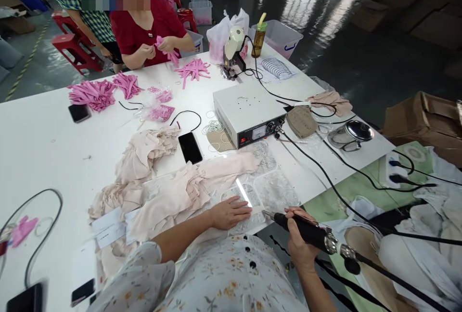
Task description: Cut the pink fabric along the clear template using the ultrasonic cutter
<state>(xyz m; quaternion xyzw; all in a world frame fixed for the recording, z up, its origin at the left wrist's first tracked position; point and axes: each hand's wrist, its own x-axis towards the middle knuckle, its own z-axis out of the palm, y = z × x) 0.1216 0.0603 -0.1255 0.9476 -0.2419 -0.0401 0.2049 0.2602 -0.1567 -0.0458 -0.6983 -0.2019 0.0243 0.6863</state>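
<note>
Left hand flat on the work, right hand gripping a black tool

The right hand (301,242) has its fingers wrapped around a thick black tool (312,235) with a cable at its rear end. The tool's narrow tip points left, at the end of a small pale strip (257,209) near the table's front edge; whether the two touch is too fine to tell. The left hand (231,213) lies palm down, fingers stretched out and gripping nothing visible, fingertips just beside that strip.

Under and around the left hand is a clear patterned mat (277,190). Layered beige cloth (180,187) spreads left of it, with one length reaching toward a pale metal box (247,112) with a dial and knobs. A black phone (190,147) lies between the cloth and the box. A lidded metal mug (350,135) stands near the table's right edge. Across the white table (46,148), a co-worker in red (159,25) holds pink cloth (169,51) in both hands.
</note>
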